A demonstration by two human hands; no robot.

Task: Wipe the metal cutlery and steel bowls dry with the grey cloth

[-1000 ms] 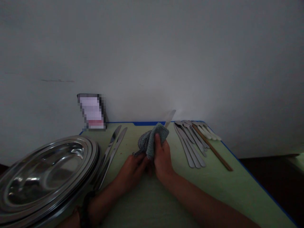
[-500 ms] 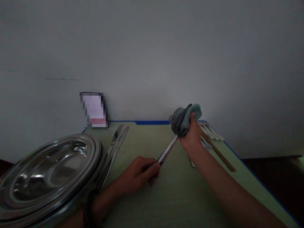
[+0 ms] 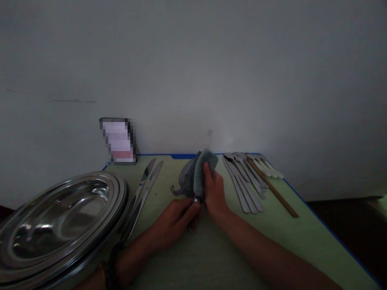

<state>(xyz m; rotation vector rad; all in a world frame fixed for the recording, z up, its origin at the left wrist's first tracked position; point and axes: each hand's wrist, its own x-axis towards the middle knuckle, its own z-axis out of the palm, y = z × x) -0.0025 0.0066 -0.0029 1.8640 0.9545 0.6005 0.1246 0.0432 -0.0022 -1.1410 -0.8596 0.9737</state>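
My left hand (image 3: 179, 219) is closed on the near end of a shiny metal piece of cutlery (image 3: 196, 199). Most of that piece is covered, so its kind cannot be made out. Wrapped around its far part is a grey-green cloth (image 3: 199, 171) with a dark woven side, which my right hand (image 3: 215, 191) squeezes with the thumb on top. Both hands are close together above the middle of the table. Two table knives (image 3: 148, 187) lie to the left of my left hand.
A stack of oval steel trays (image 3: 121, 197) fills the left side of the pale table (image 3: 242, 249). Forks and spoons (image 3: 242, 189), wooden chopsticks (image 3: 275, 191) and white-handled utensils (image 3: 269, 169) lie at the right. A blurred-out phone (image 3: 119, 141) leans on the wall behind.
My right hand and the cloth have slid down the cutlery, toward my left hand. The forks and spoons at the right are now uncovered. My left hand has barely moved.
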